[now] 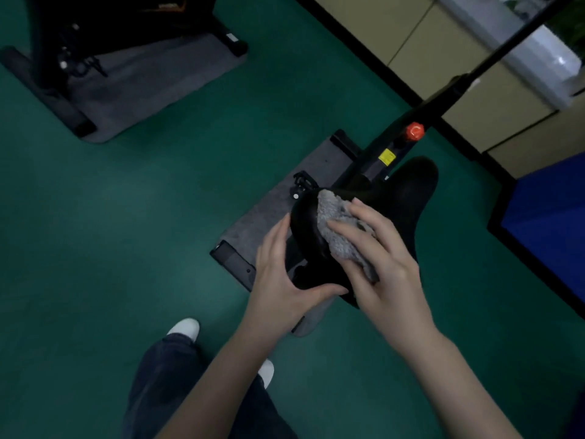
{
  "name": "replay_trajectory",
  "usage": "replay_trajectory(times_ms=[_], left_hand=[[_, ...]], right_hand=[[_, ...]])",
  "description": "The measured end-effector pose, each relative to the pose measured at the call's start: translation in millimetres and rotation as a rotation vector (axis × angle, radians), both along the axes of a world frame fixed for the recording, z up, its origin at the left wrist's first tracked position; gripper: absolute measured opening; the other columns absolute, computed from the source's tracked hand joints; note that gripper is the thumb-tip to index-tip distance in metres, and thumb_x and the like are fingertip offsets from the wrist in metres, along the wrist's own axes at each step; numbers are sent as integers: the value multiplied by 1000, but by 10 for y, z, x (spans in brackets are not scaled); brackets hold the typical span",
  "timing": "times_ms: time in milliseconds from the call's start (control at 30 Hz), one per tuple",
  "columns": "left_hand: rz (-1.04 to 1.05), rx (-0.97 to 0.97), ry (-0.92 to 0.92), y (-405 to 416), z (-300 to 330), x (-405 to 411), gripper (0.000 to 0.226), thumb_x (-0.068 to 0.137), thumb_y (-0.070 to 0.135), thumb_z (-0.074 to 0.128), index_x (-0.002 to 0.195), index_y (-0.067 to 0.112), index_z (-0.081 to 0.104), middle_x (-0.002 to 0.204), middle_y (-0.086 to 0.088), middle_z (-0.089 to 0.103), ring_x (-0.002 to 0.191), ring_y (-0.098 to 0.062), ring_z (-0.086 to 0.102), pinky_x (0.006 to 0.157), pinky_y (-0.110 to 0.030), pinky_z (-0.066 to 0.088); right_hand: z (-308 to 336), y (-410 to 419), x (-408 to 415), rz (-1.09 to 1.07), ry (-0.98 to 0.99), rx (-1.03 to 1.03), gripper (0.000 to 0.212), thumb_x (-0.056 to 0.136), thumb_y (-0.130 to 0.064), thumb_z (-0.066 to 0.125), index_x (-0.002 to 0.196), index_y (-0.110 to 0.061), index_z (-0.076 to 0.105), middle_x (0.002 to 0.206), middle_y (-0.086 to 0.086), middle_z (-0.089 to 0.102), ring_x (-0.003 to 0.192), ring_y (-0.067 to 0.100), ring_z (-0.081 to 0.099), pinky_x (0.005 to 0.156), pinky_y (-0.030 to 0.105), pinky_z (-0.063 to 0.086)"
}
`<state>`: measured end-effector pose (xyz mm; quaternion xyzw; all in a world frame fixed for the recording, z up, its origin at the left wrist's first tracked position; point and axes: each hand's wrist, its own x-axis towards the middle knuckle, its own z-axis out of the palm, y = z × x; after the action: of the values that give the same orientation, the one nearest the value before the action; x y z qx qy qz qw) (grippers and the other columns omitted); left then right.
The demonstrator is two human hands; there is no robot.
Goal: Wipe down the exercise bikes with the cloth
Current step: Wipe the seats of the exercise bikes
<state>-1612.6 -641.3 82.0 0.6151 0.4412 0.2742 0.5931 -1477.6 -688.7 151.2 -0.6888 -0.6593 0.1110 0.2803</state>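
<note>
A black exercise bike (376,160) stands below me on a grey mat, its black saddle (405,198) nearest the camera. A fluffy grey cloth (338,229) lies over the rear part of the saddle. My right hand (383,258) presses the cloth onto the saddle, fingers spread over it and thumb under its lower edge. My left hand (281,274) holds the saddle's left rear edge, fingers up along its side and thumb stretched underneath. A red knob (414,131) and a yellow label (386,156) show on the bike's frame.
A second bike (79,42) stands on its own grey mat (152,80) at the upper left. Green floor (158,217) lies between them. A beige wall with black skirting (443,58) runs at the upper right, a blue panel (550,223) at right. My legs and white shoes (185,327) are below.
</note>
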Motion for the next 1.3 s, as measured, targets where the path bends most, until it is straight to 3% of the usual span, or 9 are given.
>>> replay_trajectory(times_ms=[267, 433, 533, 667, 767, 900, 1033, 1167, 1300], left_hand=[[161, -111, -43, -389, -46, 138, 90, 57, 73, 67, 134, 33, 44, 132, 20, 42, 127, 7, 30, 106, -19, 32], [189, -173, -88, -429, -25, 187, 86, 60, 64, 66, 135, 26, 49, 127, 17, 49, 124, 3, 37, 104, -16, 34], [220, -211, -139, -425, -26, 200, 80, 54, 68, 69, 125, 39, 47, 118, 26, 49, 117, 9, 40, 94, -2, 29], [258, -273, -234, -385, -56, 187, 94, 51, 55, 82, 134, 40, 42, 121, 17, 53, 115, 10, 45, 90, 2, 30], [260, -270, -299, -288, -37, 160, 93, 58, 31, 89, 136, 37, 40, 116, 15, 58, 110, 7, 51, 90, -3, 35], [249, -273, -329, -208, -59, 171, 88, 53, 36, 91, 128, 40, 45, 122, 16, 59, 115, 2, 54, 101, -26, 44], [281, -275, -324, -253, -81, 191, 94, 56, 29, 90, 129, 48, 35, 117, 17, 54, 109, 10, 49, 92, -5, 36], [267, -252, -328, -253, -87, 166, 101, 57, 28, 90, 141, 37, 36, 120, 12, 54, 113, 5, 49, 99, -11, 36], [236, -224, -298, -228, -94, 132, 100, 55, 36, 90, 140, 41, 36, 121, 13, 54, 116, 4, 48, 105, -23, 37]], right_hand=[[-100, -481, 120, -4, -9, 99, 34, 90, -4, 47, 121, -7, 59, 137, 8, 43, 135, 29, 41, 112, 37, 33], [-24, -115, 136, 293, -147, -10, 35, 87, 2, 56, 120, -4, 63, 137, 15, 46, 137, 34, 36, 113, 49, 31], [79, 354, 122, 424, -228, -118, 32, 88, -1, 57, 118, -7, 66, 135, 10, 49, 133, 26, 41, 113, 34, 31], [151, 864, 139, 278, -123, -224, 25, 91, -8, 61, 114, -13, 67, 123, 4, 57, 119, 12, 52, 106, 22, 36], [204, 702, 140, 337, -146, -234, 25, 91, -9, 61, 115, -14, 67, 125, 2, 55, 122, 10, 50, 106, 23, 36], [214, 531, 123, 586, -265, -257, 26, 86, -10, 62, 111, -10, 68, 126, 5, 55, 127, 21, 46, 110, 29, 33], [202, 1003, 51, 539, -283, -369, 24, 89, -25, 60, 107, -12, 69, 112, 5, 61, 107, 19, 57, 95, 29, 43], [160, 1474, 72, 396, -191, -699, 8, 89, -26, 64, 93, -21, 69, 90, 5, 68, 87, 14, 59, 79, 31, 45], [152, 1470, 326, 174, -114, -724, 18, 94, -31, 55, 93, -17, 67, 93, 9, 69, 96, 21, 61, 90, 39, 44]])
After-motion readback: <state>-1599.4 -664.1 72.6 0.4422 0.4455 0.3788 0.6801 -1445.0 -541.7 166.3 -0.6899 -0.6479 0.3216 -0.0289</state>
